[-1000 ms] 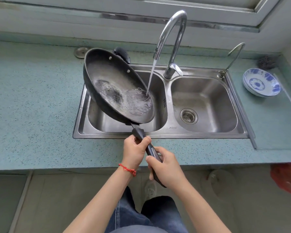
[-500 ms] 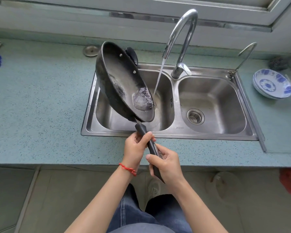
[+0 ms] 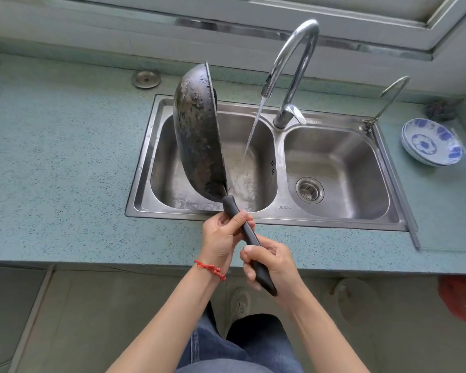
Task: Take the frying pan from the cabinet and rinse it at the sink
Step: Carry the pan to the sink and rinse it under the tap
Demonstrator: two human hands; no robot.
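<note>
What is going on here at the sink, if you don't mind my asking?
A person is rinsing a black, round metal frying pan at the stainless steel double sink. The left hand and the right hand both grip its long black handle. The pan is tipped on edge over the left basin, its scorched underside facing the camera. Water from the curved chrome tap falls just right of the pan, straight into the basin.

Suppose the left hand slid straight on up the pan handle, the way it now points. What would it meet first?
Most likely the frying pan itself: the left hand grips the handle just short of the scorched underside. Depth is hard to judge.
</note>
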